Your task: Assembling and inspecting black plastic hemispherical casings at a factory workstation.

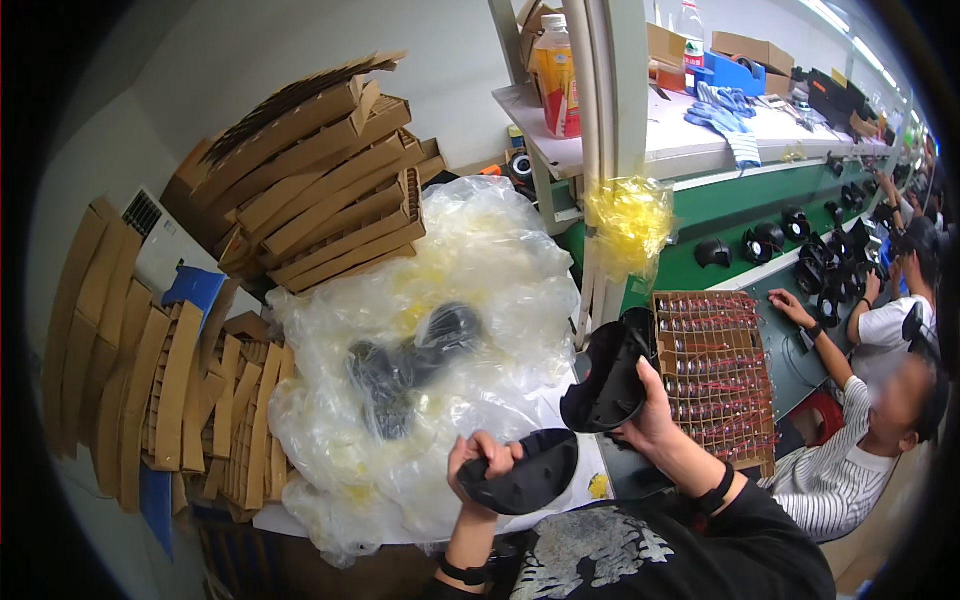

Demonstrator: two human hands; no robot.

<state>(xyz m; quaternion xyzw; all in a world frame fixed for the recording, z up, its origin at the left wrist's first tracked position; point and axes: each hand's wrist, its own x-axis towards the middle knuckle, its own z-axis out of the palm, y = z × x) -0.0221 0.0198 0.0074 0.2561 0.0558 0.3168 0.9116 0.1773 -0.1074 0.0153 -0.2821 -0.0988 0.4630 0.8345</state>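
Observation:
My left hand (478, 462) is closed around the edge of a black curved plastic shell (530, 478), with its hollow side turned up. In my right hand (652, 412) is another black plastic shell (602, 385), with a notched edge, held upright and farther from me. The two shells are close together but apart. Left of them spreads a pile of clear plastic bags (500, 260), some with yellowish patches. Black curved parts (445, 335) show through the plastic.
Stacked cardboard trays (330, 180) stand at the left and back. A partitioned cardboard tray (712, 380) of small wired parts lies at my right, near a seated person (850, 440). Black parts (770, 240) line the green conveyor. A post (608, 150) carries a yellow bag (630, 225).

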